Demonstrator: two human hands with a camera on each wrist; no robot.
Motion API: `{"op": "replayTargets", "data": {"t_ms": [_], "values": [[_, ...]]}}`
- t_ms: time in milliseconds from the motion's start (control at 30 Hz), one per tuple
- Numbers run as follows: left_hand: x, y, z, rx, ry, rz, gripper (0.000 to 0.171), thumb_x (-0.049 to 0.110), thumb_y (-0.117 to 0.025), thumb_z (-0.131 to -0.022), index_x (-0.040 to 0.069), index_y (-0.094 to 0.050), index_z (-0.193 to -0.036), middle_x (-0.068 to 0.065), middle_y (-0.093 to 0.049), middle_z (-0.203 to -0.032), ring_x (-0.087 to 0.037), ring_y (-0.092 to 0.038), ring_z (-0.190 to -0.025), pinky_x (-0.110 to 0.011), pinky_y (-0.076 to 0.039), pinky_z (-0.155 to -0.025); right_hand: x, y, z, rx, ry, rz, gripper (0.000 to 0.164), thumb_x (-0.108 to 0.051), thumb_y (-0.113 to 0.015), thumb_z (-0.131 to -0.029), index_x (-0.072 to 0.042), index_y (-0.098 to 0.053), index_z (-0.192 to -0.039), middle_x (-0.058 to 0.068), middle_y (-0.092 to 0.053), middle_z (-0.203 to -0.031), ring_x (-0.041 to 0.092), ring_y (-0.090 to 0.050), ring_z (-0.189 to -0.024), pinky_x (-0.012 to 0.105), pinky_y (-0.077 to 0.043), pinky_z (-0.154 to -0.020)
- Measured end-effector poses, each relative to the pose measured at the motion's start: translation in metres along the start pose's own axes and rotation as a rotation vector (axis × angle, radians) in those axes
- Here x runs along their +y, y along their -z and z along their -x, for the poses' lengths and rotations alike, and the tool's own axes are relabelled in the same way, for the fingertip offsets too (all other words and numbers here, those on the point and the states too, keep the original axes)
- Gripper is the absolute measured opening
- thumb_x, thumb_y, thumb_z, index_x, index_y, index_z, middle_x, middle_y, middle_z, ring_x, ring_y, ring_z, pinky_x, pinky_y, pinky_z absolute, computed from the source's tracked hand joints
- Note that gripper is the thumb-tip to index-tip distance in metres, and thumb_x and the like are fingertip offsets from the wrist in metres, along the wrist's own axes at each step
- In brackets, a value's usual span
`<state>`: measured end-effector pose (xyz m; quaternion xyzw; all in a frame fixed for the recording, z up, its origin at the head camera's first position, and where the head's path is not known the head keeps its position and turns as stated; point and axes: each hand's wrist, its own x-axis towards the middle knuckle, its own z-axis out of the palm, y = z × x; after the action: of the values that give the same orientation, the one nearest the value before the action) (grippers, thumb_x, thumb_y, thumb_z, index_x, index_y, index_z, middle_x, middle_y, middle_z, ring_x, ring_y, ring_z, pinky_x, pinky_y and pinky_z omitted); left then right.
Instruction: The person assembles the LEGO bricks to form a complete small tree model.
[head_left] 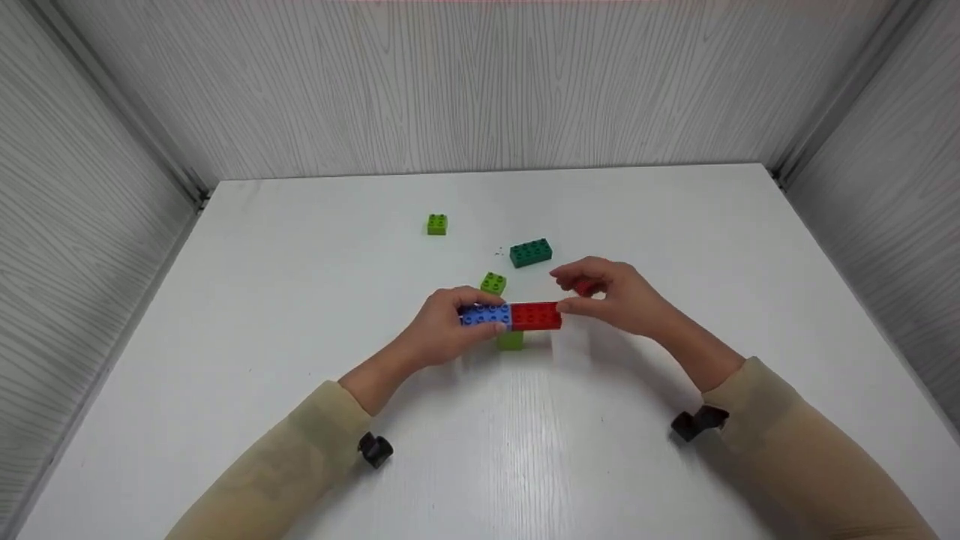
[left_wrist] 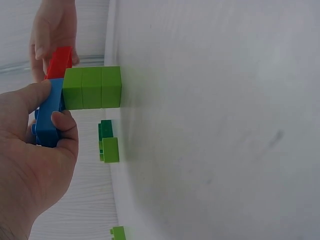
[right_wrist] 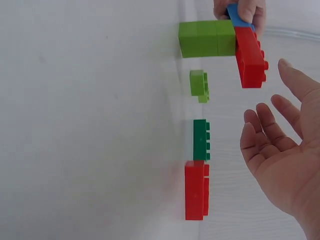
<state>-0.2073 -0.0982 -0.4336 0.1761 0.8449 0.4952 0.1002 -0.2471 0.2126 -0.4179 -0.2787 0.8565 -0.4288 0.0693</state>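
My left hand [head_left: 450,326] pinches a blue brick [left_wrist: 49,117] between thumb and fingers. That brick lies end to end with a red brick [head_left: 536,316], both at the top of a stack of light green bricks [left_wrist: 92,88] standing on the table. Studs on the blue and red bricks face up. My right hand [right_wrist: 285,145] is beside the red brick's free end with its fingers loosely bent and nothing in them; in the right wrist view a gap shows between them. A second red brick [right_wrist: 194,191] sits on the table, mostly hidden behind the right hand in the head view.
Beyond the stack, a small light green brick [head_left: 493,283] and a dark green brick [head_left: 531,253] lie on the white table [head_left: 300,262]. Another light green brick [head_left: 437,224] is farther back on the left. Wood-grain panels [head_left: 480,90] enclose the back and both sides.
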Motion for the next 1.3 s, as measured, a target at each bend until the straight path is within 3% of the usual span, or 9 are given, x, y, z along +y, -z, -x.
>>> {"op": "replayTargets", "data": {"t_ms": [100,300,533,733,933,1300], "values": [[0.0,0.0,0.0,-0.001,0.008,-0.002,0.033,0.03,-0.081,-0.096,0.024,-0.077,-0.128,0.001,-0.067,-0.129,-0.024,-0.058,-0.117,-0.037,-0.054,-0.095,0.008,0.014,0.001,0.035,-0.026,0.004,0.045,-0.029,-0.081,-0.097,-0.015,-0.07,-0.138,0.013,-0.069,-0.132,0.028,-0.065,-0.116,0.039,-0.054,-0.099],[-0.001,-0.001,-0.001,-0.005,0.005,0.005,0.033,0.031,-0.081,-0.096,0.025,-0.077,-0.128,0.001,-0.068,-0.129,-0.024,-0.058,-0.116,-0.038,-0.053,-0.094,0.029,0.037,-0.002,0.089,-0.076,-0.034,0.042,-0.023,-0.077,-0.1,-0.012,-0.069,-0.139,0.009,-0.066,-0.141,0.033,-0.059,-0.131,0.052,-0.048,-0.11],[-0.001,-0.002,-0.001,-0.01,0.022,0.004,0.035,0.033,-0.08,-0.096,0.026,-0.076,-0.129,0.002,-0.066,-0.13,-0.024,-0.057,-0.117,-0.038,-0.053,-0.094,0.056,0.049,-0.006,0.052,-0.204,-0.074,0.048,-0.019,-0.075,-0.101,-0.009,-0.064,-0.146,0.011,-0.06,-0.149,0.031,-0.051,-0.141,0.05,-0.044,-0.116],[-0.001,-0.003,-0.002,-0.005,0.042,0.001,0.035,0.035,-0.08,-0.095,0.028,-0.077,-0.129,0.002,-0.066,-0.13,-0.025,-0.057,-0.118,-0.038,-0.054,-0.094,0.071,0.05,-0.009,-0.013,-0.284,-0.087,0.052,-0.021,-0.075,-0.101,-0.015,-0.06,-0.15,0.006,-0.056,-0.153,0.033,-0.048,-0.144,0.052,-0.045,-0.115],[0.0,-0.004,0.001,0.001,0.05,0.018,0.034,0.034,-0.08,-0.096,0.028,-0.076,-0.13,0.002,-0.065,-0.132,-0.024,-0.056,-0.119,-0.038,-0.054,-0.094,0.079,0.045,-0.011,-0.04,-0.344,-0.043,0.051,-0.021,-0.075,-0.1,-0.022,-0.061,-0.15,0.004,-0.058,-0.147,0.031,-0.052,-0.134,0.047,-0.051,-0.107],[-0.003,-0.011,-0.002,0.02,0.021,0.065,0.034,0.032,-0.081,-0.096,0.024,-0.075,-0.128,-0.001,-0.065,-0.132,-0.024,-0.058,-0.114,-0.036,-0.053,-0.091,0.079,0.038,-0.014,-0.049,-0.362,0.017,0.047,-0.019,-0.078,-0.098,-0.023,-0.067,-0.144,0.006,-0.059,-0.142,0.03,-0.05,-0.128,0.047,-0.046,-0.105]]}}
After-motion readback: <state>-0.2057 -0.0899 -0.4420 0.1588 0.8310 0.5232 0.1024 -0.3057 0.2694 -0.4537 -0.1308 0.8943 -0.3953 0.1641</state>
